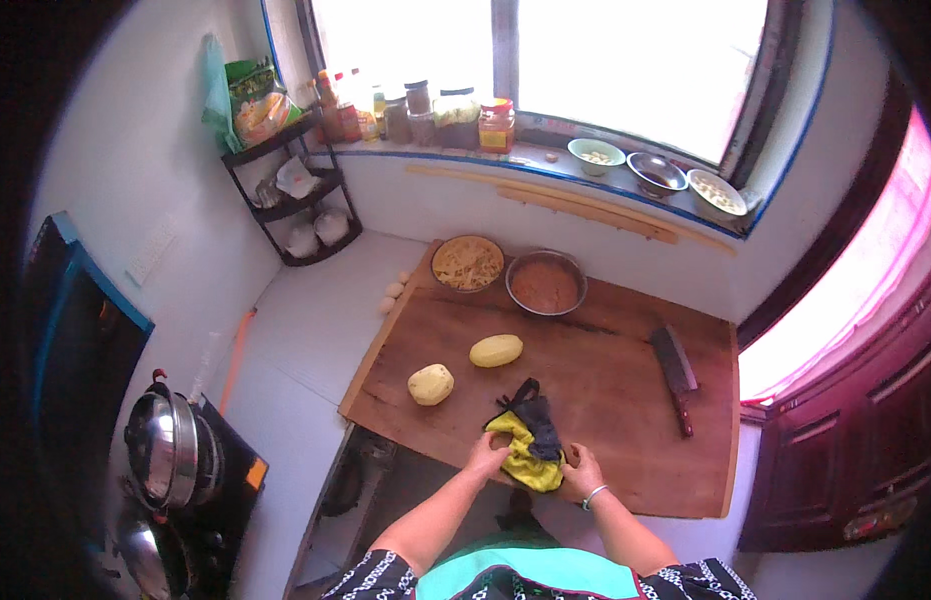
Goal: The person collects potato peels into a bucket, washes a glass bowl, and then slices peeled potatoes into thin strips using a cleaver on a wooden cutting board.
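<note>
A crumpled yellow and dark grey cloth [533, 466] lies at the near edge of the wooden board [615, 400], with dark strips sticking out at its far end. Its exact kind is hard to make out. My left hand [487, 456] pinches the yellow part at its left side. On the right side, my right hand [582, 470] has its fingers closed on the cloth's edge. Two peeled potatoes [431, 384] rest beyond the cloth, toward the left. A cleaver [675, 375] with a wooden handle lies on the board's right side.
At the board's far edge stand a bowl of pale yellow food [467, 262] and a metal bowl of reddish-brown mixture [545, 284]. Eggs [390, 297] sit left of the board. Jars [455, 118] and small bowls [595, 155] line the windowsill. Pots [165, 450] stand on a stove at left.
</note>
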Motion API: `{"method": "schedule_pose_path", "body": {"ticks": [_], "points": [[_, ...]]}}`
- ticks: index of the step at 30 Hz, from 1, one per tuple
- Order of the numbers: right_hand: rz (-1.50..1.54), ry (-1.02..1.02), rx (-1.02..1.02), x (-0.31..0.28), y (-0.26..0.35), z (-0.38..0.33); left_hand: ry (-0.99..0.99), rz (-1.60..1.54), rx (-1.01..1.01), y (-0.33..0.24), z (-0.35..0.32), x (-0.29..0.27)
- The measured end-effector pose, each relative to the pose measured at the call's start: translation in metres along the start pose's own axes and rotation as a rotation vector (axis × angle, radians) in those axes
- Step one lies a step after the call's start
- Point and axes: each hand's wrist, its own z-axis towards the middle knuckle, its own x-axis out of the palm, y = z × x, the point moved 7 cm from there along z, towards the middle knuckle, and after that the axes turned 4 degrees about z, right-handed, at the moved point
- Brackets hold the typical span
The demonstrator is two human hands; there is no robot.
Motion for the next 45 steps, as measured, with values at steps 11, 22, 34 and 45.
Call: {"method": "schedule_pose_path", "body": {"ticks": [11, 22, 34, 45], "points": [[0.624, 0.733, 0.229, 0.070, 0.044, -0.008, 0.049, -0.461, -0.314, -0.025, -0.065, 0.011], [0.389, 1.209, -0.543, 0.152, 0.256, -0.303, -1.055, -0.810, -0.032, 0.154, -0.492, -0.127], [0.082, 2.045, -0.716, 0.250, 0.308, -0.774, -2.111, -1.092, -0.442, 0.335, -0.953, 0.024], [-0.086, 2.690, -0.722, 0.229, 0.260, -1.269, -2.904, -0.607, -0.933, 0.384, -1.320, 0.154]]}}
